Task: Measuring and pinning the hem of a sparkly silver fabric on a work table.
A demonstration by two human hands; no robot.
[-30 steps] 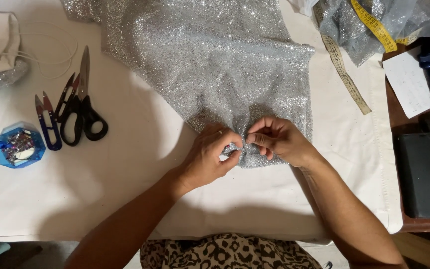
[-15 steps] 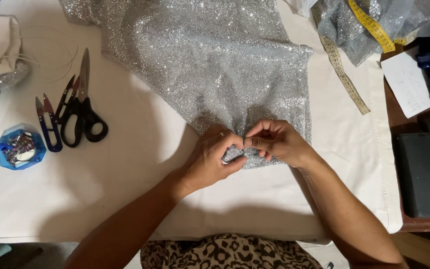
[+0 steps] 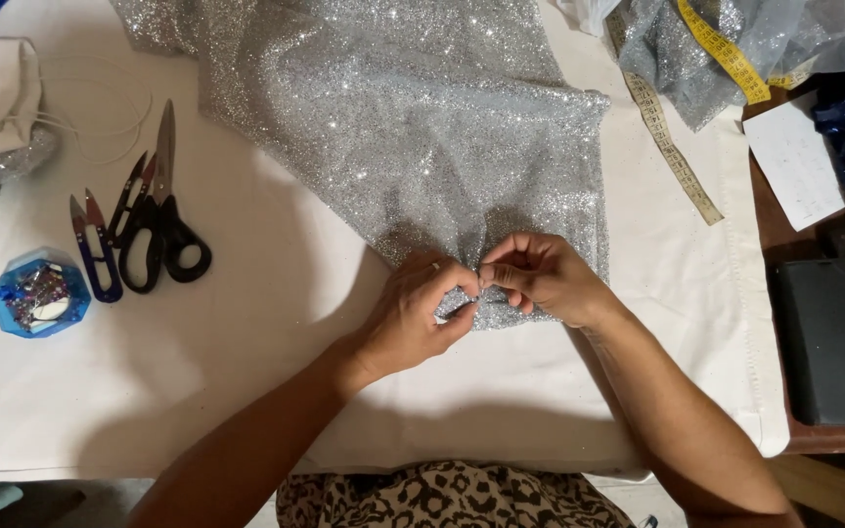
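Head view: silver glitter fabric (image 3: 413,127) spread flat, sparkly — left hand (image 3: 413,313), right hand (image 3: 540,279) both pinching its lower edge.

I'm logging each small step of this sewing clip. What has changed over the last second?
Very little. The left hand and right hand drew slightly closer, fingertips now meeting, and keep their grip on the near edge of the silver glitter fabric. The fabric edge stays bunched between them. The black scissors, blue thread snips, blue pin box and measuring tape have not moved.
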